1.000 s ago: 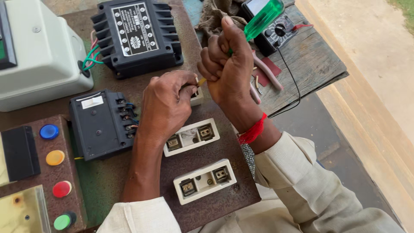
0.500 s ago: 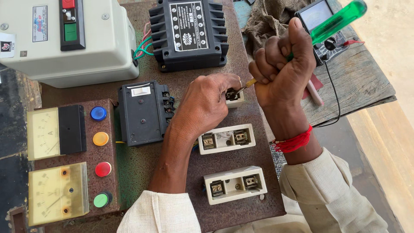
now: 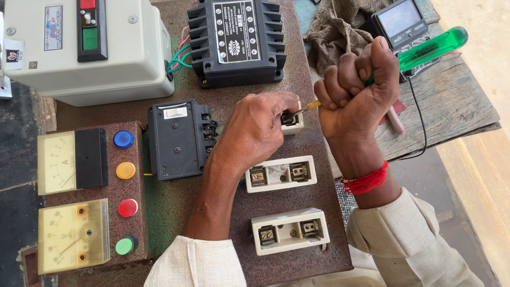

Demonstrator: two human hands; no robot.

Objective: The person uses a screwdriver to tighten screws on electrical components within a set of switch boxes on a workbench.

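Basically, right hand [image 3: 353, 101] was fisted tight around a green-handled screwdriver [image 3: 425, 49], fingers fully wrapped on the handle, thumb up along it; the shaft ran down toward 8 o'clock with the tip at the topmost white fuse block [image 3: 294, 123]. Left hand [image 3: 254, 133] sat at 9 o'clock of that block, fingers curled over and pinching its edge to steady it, mostly covering it, so I couldn't tell exactly which terminal the tip met. Block was mounted on the rusty brown panel [image 3: 319, 250], near panel centre, just below the black finned module [image 3: 237, 40]. Two more white fuse blocks lay at 6 o'clock of it: middle one [image 3: 280, 174], lower one [image 3: 290, 230], both untouched. A black breaker unit [image 3: 178, 139] was at 9 o'clock of the left hand, a grey starter box [image 3: 87, 48] at 11 o'clock, the meter-and-lamp panel [image 3: 85, 196] at far 8 o'clock. A multimeter [image 3: 401, 21] and rag [image 3: 337, 29] rested on the wooden bench [image 3: 451, 111] at 1 o'clock. To do the step well, my judgement: keep the tip seated square in the screw slot, push along the shaft, and turn from the wrist while the left hand holds the block still. The steep slant risks the tip slipping out, so bring the handle more in line with the screw.
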